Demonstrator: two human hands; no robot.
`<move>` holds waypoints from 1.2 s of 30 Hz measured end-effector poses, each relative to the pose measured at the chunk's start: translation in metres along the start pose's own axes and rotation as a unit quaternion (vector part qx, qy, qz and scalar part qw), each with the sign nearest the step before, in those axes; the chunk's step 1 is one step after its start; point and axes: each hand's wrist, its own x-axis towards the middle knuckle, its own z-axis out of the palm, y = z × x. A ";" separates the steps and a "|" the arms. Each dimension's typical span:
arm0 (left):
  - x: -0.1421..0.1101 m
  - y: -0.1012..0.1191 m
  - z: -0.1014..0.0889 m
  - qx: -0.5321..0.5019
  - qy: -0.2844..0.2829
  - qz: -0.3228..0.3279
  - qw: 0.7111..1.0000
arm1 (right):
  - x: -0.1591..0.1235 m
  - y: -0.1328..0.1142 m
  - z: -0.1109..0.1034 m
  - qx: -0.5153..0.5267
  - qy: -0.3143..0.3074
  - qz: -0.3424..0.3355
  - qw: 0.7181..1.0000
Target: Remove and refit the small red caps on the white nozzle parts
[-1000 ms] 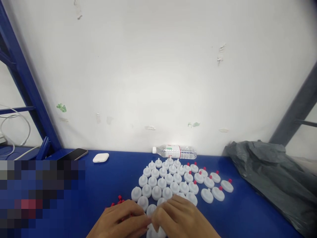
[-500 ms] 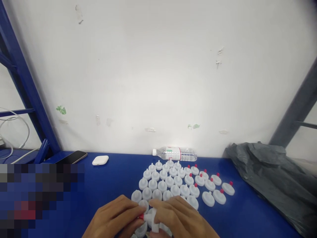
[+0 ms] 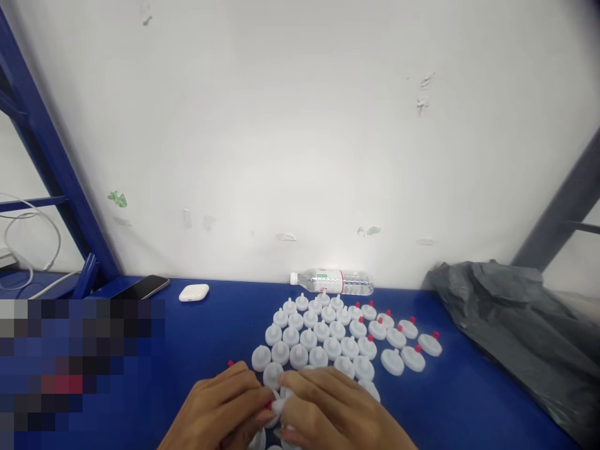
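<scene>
Low at the front of the table my left hand pinches a small red tip cap. My right hand is closed around a white nozzle lid, mostly hidden by its fingers. The lid's spout points left and meets the red cap between both hands. Beyond them, several white nozzle lids stand spout-up in a close group. To the right, several lids with red tips lie in a looser cluster. A few loose red caps show behind my left hand.
On the blue table a clear bottle lies along the wall. A white earphone case and a phone are at the back left. A dark grey plastic bag covers the right side. The left front is pixelated.
The hands were close together over the lids; half a second ago a white lid and red cap came into sight between them. Now the right fingers cover more of the lid. The view shifted slightly.
</scene>
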 end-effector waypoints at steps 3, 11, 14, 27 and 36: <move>0.002 0.000 -0.005 -0.002 -0.046 -0.060 0.997 | 0.001 0.007 -0.007 -0.027 -0.051 -0.001 0.998; -0.001 -0.044 -0.015 0.100 -0.079 -0.219 0.968 | -0.022 0.068 -0.046 -0.063 -0.133 0.177 0.973; -0.002 -0.053 -0.014 0.099 -0.124 -0.256 0.953 | -0.023 0.085 -0.067 -0.055 -0.155 0.276 0.947; -0.002 -0.056 -0.017 0.178 -0.271 -0.364 0.873 | -0.021 0.094 -0.109 0.248 -0.434 0.457 0.735; -0.010 -0.062 -0.015 0.191 -0.331 -0.299 0.874 | -0.035 0.116 -0.109 0.077 -0.366 0.466 0.802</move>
